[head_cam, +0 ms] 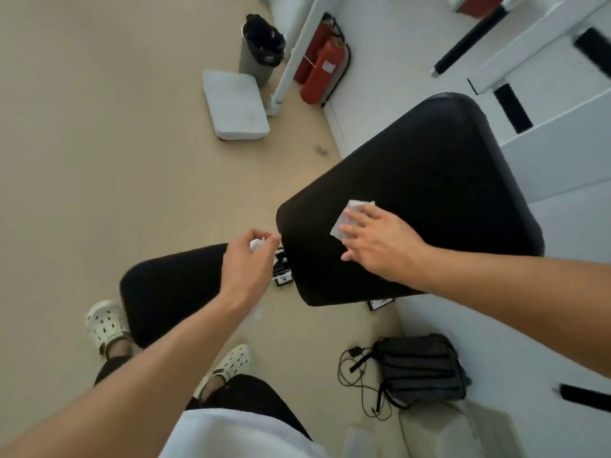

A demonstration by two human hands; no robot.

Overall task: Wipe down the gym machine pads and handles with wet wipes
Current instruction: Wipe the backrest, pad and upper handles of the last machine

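Black pads (413,200), white wipe (347,216), red extinguishers (322,74), beige floor (99,127), grey bag (421,368), cream perforated clogs (105,325).

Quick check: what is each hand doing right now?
Left hand: fingers curled round a crumpled wipe.
Right hand: open, flat fingers pressing a second wipe onto the pad.

Beige floor (99,160) — two red fire extinguishers (322,66) (upright) beside a white wall (396,44).

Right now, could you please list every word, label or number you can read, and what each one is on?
No text is legible.
Fire extinguisher label: too blurred.
Black-and-white stickers on the frame between the pads: too small and blurred.
Sticker below the large pad: unreadable.
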